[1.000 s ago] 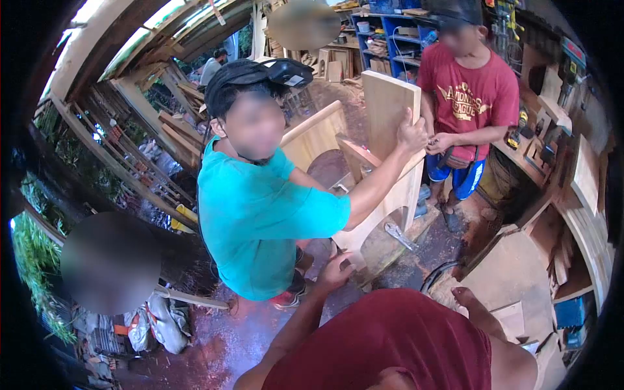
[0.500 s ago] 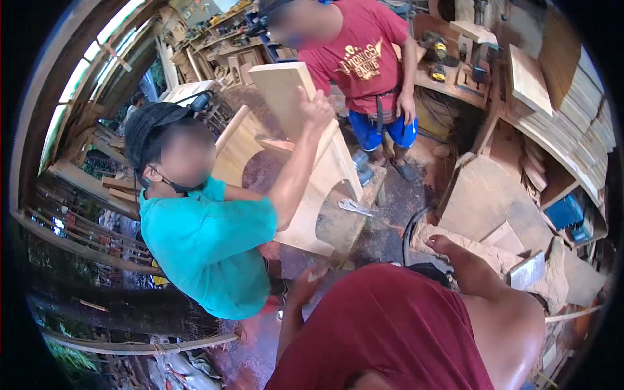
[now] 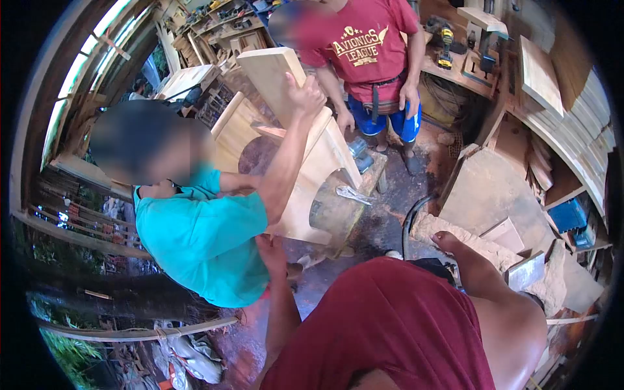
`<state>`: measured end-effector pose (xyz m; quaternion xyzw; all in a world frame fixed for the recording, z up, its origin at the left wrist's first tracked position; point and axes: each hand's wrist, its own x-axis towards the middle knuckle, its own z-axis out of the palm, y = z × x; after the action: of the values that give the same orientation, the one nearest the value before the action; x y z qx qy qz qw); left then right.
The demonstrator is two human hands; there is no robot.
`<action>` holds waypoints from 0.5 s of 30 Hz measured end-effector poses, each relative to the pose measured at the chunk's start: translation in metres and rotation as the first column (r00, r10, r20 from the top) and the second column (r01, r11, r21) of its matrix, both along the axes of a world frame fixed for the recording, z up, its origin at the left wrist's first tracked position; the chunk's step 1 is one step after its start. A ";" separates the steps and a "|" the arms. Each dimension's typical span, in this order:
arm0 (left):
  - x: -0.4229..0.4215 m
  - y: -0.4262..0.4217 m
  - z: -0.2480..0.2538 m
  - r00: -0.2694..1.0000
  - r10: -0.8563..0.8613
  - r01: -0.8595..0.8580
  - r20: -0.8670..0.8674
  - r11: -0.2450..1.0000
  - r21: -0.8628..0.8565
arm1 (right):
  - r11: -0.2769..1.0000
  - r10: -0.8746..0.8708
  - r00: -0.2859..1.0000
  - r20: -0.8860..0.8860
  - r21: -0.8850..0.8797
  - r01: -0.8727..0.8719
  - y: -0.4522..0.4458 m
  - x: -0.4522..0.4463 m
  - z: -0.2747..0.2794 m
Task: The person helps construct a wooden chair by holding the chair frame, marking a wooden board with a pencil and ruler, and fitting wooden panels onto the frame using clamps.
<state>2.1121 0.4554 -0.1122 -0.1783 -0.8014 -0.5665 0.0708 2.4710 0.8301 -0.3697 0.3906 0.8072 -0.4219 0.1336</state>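
My left hand [image 3: 272,255] is raised at the lower left corner of a pale wooden frame [image 3: 292,218] with curved cutouts; its fingertips are too small to tell whether they grip the wood. Low on the right, my right hand [image 3: 446,241] is at the edge of a sawdust-covered board [image 3: 426,229], its finger shape unclear. A co-worker in a teal shirt [image 3: 201,227] has one hand on an upright plank [image 3: 270,75] at the frame's top. A metal clamp-like tool [image 3: 353,194] lies beside the frame.
Behind the frame stands another person in a red shirt [image 3: 364,49]. A yellow and black drill [image 3: 445,49] is on a bench [image 3: 426,68] at the upper right. A black hose [image 3: 408,227] curves along the floor. Sacks [image 3: 192,357] are at the lower left.
The view has swung, shifting the scene leftwards. My left hand has risen to the frame's corner. The red-shirted person's hands, earlier together near the plank, now hang lower.
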 end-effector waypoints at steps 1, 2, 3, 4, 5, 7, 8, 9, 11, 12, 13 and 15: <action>-0.006 -0.003 -0.011 1.000 0.008 -0.008 0.002 1.000 -0.002 | 1.000 0.008 1.000 0.002 -0.002 -0.008 0.004 0.004 -0.005; -0.019 -0.009 -0.030 0.997 -0.065 0.065 0.032 0.998 0.009 | 0.999 0.031 0.999 0.012 0.035 -0.031 0.008 0.009 -0.007; -0.024 -0.009 -0.035 0.988 -0.141 0.139 0.063 0.990 0.024 | 0.996 0.051 0.998 0.025 0.073 -0.052 0.011 0.012 -0.004; -0.026 -0.011 -0.040 0.988 -0.140 0.138 0.070 0.990 0.023 | 0.996 0.051 0.998 0.032 0.070 -0.054 0.015 0.017 -0.001; -0.027 -0.008 -0.039 0.982 -0.095 0.093 0.161 0.995 0.022 | 0.999 0.040 0.998 0.040 0.023 -0.041 0.020 0.019 0.008; -0.024 -0.001 -0.041 0.967 -0.046 0.042 0.252 0.999 0.022 | 0.999 0.034 0.998 0.052 -0.019 -0.033 0.030 0.023 0.011; -0.022 0.002 -0.044 0.984 -0.055 0.042 0.171 0.996 0.077 | 0.997 0.067 0.996 0.062 0.022 -0.069 0.035 0.024 0.009; -0.021 0.006 -0.047 0.995 -0.058 0.046 0.087 0.990 0.131 | 0.993 0.100 0.992 0.072 0.063 -0.105 0.040 0.024 0.007; -0.018 0.014 -0.056 0.999 0.000 -0.006 0.051 0.992 0.124 | 0.993 0.080 0.995 0.067 0.080 -0.085 0.048 0.025 0.006; -0.015 0.016 -0.059 0.999 0.052 -0.054 0.015 0.992 0.117 | 0.994 0.055 0.997 0.061 0.094 -0.060 0.050 0.025 0.006; -0.014 0.018 -0.062 0.998 0.057 -0.058 0.014 0.991 0.118 | 0.993 0.059 0.996 0.061 0.095 -0.065 0.053 0.024 0.007; -0.011 0.025 -0.062 1.000 -0.002 0.003 -0.006 0.974 0.228 | 0.997 0.051 0.995 0.086 0.057 -0.056 0.057 0.024 0.014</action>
<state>2.1009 0.4801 -0.1743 -0.1717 -0.7308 -0.6541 0.0925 2.4947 0.8869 -0.3560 0.3903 0.8231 -0.3771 0.1673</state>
